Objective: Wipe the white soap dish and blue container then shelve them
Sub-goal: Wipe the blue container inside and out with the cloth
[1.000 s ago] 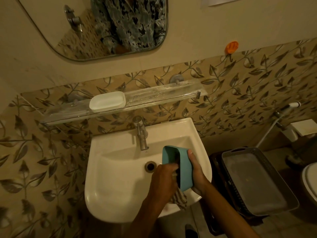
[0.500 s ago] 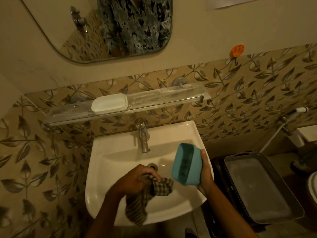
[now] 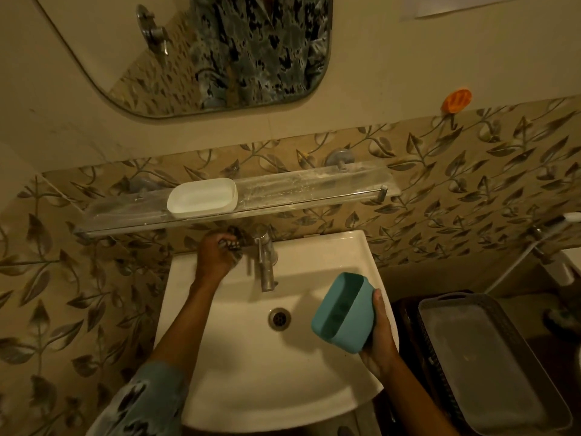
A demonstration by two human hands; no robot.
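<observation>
The blue container (image 3: 344,314) is tilted on its side over the right part of the white sink (image 3: 314,394), its opening facing left. My right hand (image 3: 379,335) grips it from behind and below. My left hand (image 3: 218,254) is at the sink's back left corner beside the tap (image 3: 265,258), bunching the checked cloth (image 3: 232,243) in curled fingers. The white soap dish (image 3: 202,198) sits on the glass shelf (image 3: 314,190), left of middle, above the sink.
A mirror (image 3: 220,48) hangs above the shelf. An orange hook (image 3: 456,100) is stuck on the wall at right. A grey basket tray (image 3: 490,363) stands right of the sink, with a hose sprayer (image 3: 566,218) beyond it. The shelf's right half is bare.
My left hand pulled the cloth out of the container and carried it up to the sink's back left corner by the tap. My right hand shifted the container slightly right.
</observation>
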